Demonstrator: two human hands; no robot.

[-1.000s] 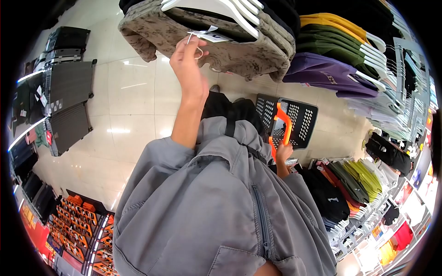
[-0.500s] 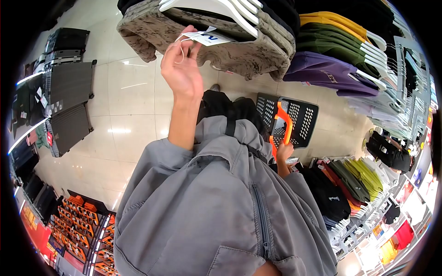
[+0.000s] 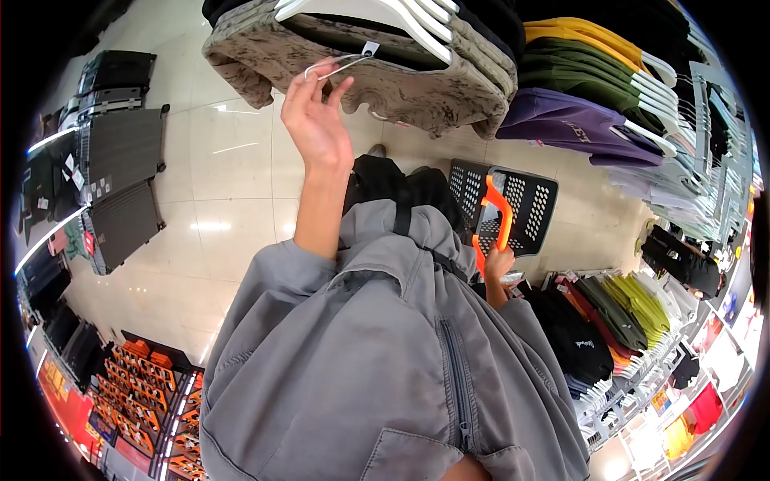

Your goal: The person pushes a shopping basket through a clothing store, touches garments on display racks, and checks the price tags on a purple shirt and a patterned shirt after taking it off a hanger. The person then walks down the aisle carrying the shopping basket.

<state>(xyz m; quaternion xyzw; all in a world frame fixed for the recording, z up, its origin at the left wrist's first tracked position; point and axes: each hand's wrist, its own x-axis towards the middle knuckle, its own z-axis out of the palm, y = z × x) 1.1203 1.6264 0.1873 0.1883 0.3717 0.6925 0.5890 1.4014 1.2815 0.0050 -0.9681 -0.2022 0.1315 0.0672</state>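
Observation:
My left hand is raised beside a brown-grey mottled garment on a white hanger. A thin white tag string is caught in its curled fingers and runs to a small white tag at the garment's neckline. Lower on the right, my right hand is wrapped round the orange handle of a black perforated shopping basket. The basket hangs beside my legs, above the tiled floor.
Yellow, green and purple tops hang at the upper right. More folded clothes fill a rack at the lower right. Dark suitcases stand on the left, and orange-and-black stacked goods sit at the lower left.
The larger printed tag face, broad to view before, no longer shows; only the string and a small white tag do. My left fingers have shifted slightly. My right hand keeps the basket.

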